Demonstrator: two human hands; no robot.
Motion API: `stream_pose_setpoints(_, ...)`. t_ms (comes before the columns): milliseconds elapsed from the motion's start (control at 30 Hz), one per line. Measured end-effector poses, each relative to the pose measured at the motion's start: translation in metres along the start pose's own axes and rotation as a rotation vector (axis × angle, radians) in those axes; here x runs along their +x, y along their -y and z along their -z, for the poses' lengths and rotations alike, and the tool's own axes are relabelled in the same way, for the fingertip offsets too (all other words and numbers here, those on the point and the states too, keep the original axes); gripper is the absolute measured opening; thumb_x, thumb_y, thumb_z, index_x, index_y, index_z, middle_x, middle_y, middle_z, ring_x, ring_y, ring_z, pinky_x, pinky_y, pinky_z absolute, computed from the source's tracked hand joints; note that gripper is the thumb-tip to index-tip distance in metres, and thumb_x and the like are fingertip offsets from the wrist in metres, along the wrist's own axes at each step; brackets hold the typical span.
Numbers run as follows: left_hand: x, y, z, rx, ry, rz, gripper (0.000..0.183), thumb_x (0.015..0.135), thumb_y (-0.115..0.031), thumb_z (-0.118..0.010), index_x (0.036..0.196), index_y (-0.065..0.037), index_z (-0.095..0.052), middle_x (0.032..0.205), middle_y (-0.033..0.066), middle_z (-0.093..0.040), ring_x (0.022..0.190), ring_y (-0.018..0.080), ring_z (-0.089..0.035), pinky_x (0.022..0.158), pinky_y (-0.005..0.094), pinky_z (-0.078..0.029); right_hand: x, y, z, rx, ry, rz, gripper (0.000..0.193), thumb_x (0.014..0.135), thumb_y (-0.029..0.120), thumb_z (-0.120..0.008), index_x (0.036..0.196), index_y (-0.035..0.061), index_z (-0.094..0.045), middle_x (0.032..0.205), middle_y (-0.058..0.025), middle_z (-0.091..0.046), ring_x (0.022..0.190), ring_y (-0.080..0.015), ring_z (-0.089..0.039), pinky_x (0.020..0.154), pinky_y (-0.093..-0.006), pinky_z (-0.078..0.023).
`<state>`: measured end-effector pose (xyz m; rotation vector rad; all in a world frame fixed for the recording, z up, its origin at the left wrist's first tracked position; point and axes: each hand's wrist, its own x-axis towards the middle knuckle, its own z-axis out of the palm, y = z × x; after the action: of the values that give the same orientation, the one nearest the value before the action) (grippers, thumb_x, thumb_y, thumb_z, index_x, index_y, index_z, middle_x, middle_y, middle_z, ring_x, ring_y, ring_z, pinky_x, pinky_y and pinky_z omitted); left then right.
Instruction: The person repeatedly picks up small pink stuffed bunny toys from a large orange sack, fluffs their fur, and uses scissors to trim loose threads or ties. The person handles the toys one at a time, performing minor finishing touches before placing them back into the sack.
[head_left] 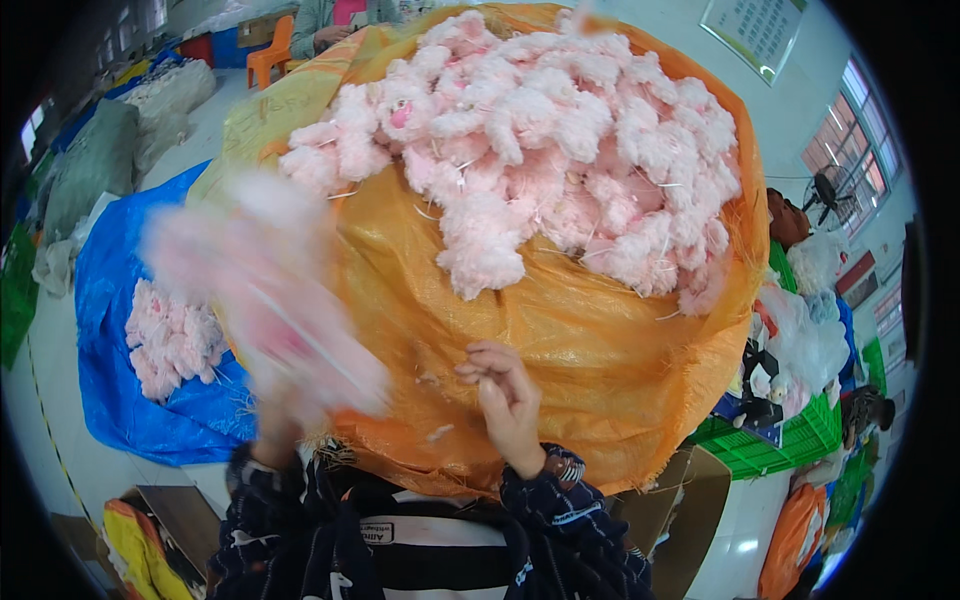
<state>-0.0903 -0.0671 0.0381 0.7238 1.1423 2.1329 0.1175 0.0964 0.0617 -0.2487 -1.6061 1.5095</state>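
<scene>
An orange woven sack [560, 340] fills the centre, heaped with pink fluffy pieces [560, 140] toward 12 o'clock. At 9 o'clock, 1 blurred pink piece [265, 290] sits gripped in the left hand [275, 425]. At 6 o'clock, the right hand [505, 400] hovers loosely curled, empty.

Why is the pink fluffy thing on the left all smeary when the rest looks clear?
In the head view, the pink fluffy piece above the left hand is smeared by motion blur, while the right hand, the orange sack and its pink fluff pile look sharp; the fisheye lens bends the edges and leaves dark corners; the window is bright.
</scene>
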Motion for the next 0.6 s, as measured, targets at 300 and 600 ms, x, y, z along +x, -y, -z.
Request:
stream_pose_setpoints(300,0.024,0.022,0.003,-0.544,-0.027,0.184,0.029,0.089,-0.027,-0.046,0.110,-0.007,-0.048,0.101,0.0053,-0.053,0.089,0.0137,-0.053,0.079,0.0277,-0.044,0.085,-0.025,0.037,-1.037,-0.124,0.322,0.041,0.074,0.005,-0.059,0.113,-0.0023,-0.046,0.108,-0.0196,-0.048,0.092,-0.0315,-0.050,0.083,-0.0363,-0.040)
stream_pose_setpoints(600,0.011,0.070,-0.076,-0.019,0.243,0.576,0.025,0.091,-0.017,-0.045,0.114,-0.007,-0.047,0.109,0.0043,-0.053,0.096,0.0124,-0.052,0.077,0.0258,-0.043,0.068,-0.049,0.053,-0.593,-0.106,-0.118,0.029,0.082,0.013,-0.052,0.107,-0.0011,-0.049,0.085,-0.0087,-0.061,0.064,-0.0148,-0.055,0.058,-0.0279,-0.045)
